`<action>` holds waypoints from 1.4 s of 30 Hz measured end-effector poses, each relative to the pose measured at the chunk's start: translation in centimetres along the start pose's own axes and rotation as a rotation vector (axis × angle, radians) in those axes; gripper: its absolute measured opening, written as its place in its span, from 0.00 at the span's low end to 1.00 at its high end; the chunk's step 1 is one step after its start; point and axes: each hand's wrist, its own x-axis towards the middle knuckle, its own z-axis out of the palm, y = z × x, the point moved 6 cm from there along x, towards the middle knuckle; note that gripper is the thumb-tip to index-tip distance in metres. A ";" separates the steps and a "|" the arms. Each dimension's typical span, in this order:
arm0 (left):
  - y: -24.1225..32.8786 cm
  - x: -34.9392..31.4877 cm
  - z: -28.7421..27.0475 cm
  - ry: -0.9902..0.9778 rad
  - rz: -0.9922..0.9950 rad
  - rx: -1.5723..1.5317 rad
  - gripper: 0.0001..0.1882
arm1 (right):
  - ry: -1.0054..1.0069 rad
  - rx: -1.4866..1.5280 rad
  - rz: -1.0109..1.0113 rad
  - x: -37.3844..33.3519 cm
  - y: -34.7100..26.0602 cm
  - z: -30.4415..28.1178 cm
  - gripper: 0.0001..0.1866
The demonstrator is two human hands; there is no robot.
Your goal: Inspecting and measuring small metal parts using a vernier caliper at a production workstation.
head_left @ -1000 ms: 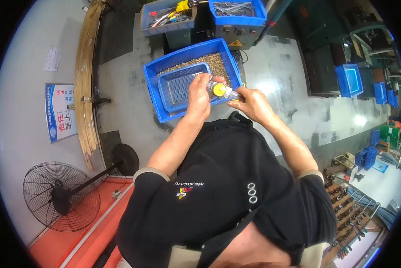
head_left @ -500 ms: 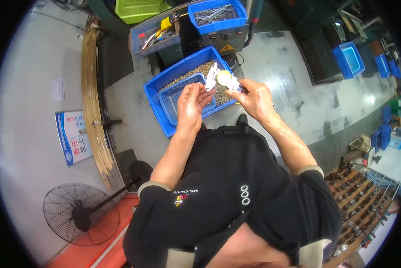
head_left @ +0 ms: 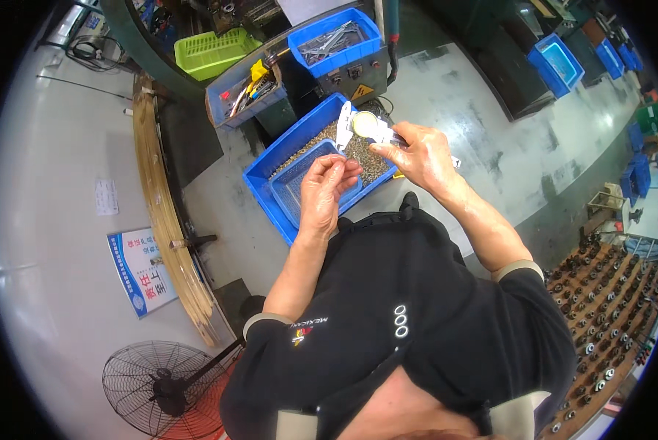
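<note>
My right hand (head_left: pixel 425 158) is closed round a dial caliper (head_left: pixel 365 123) with a yellowish round dial, its pale jaws pointing to the left. Just below those jaws, the fingers of my left hand (head_left: pixel 323 192) are pinched together; whatever they hold is too small or hidden to name. Both hands are above a large blue bin (head_left: pixel 264 209) with many small metal-looking pieces (head_left: pixel 373 158) in it. Inside the bin, a smaller blue mesh basket (head_left: pixel 288 192) lies partly behind my left hand.
Beyond the bin stand a blue tray (head_left: pixel 349 59) of wrenches, a box (head_left: pixel 250 110) of hand tools and a green basket (head_left: pixel 215 57). Wooden strips (head_left: pixel 156 183) lean on the left wall, above a black fan (head_left: pixel 169 389). A rack (head_left: pixel 607 315) of metal parts is at right.
The whole view has shifted, with the bin and trays sitting slightly differently in the picture. My left fingers have drawn closer together beneath the caliper jaws; my right hand keeps its grip.
</note>
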 end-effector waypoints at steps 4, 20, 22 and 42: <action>-0.1 0.1 0.4 -0.021 -0.004 0.023 0.07 | 0.035 0.004 -0.018 0.1 0.1 -0.1 0.22; -1.1 2.0 0.5 0.001 -0.037 0.034 0.07 | -0.045 -0.042 -0.023 0.6 1.6 -0.1 0.22; -1.3 2.1 0.5 -0.004 -0.043 -0.007 0.07 | -0.069 -0.022 0.008 0.6 1.9 0.0 0.22; -2.4 2.3 -0.9 0.050 -0.086 -0.034 0.08 | -0.171 0.032 -0.007 0.2 2.1 0.3 0.16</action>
